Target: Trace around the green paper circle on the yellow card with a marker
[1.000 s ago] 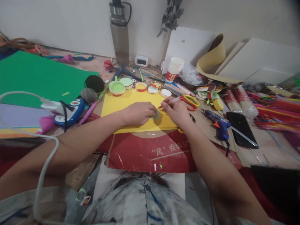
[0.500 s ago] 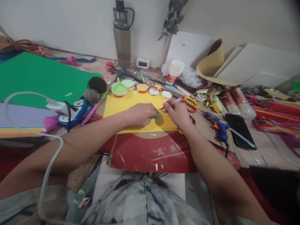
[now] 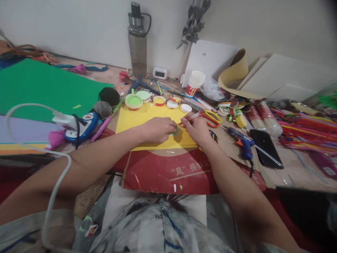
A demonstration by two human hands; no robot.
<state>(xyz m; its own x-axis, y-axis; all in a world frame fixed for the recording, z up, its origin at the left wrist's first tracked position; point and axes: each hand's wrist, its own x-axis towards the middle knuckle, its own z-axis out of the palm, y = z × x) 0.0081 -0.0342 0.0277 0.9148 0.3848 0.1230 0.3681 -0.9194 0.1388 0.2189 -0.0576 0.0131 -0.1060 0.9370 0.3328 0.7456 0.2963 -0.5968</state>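
Note:
Yellow paper (image 3: 131, 124) lies on red and brown cardboard (image 3: 152, 172). My left hand (image 3: 159, 129) rests on it, fingers bent together over a small pale green piece (image 3: 174, 133) that is partly hidden; its hold is unclear. My right hand (image 3: 196, 128) pinches a red and white pen (image 3: 193, 116), its tip pointing left close to my left fingertips. Behind the hands stand small round paper cups, one with green inside (image 3: 133, 101) and one with yellow inside (image 3: 159, 101). Scissors with red and yellow handles (image 3: 212, 119) lie just beyond my right hand.
A blue glue gun (image 3: 246, 146) and a black phone (image 3: 266, 149) lie at the right. A tall bottle (image 3: 138, 52) and stacked paper cups (image 3: 195, 84) stand behind. Green paper (image 3: 50, 89) and a cable (image 3: 59, 175) are at the left.
My right hand and the pen have shifted slightly left, closer to my left hand. My left hand stays in place. The view has turned slightly to the right.

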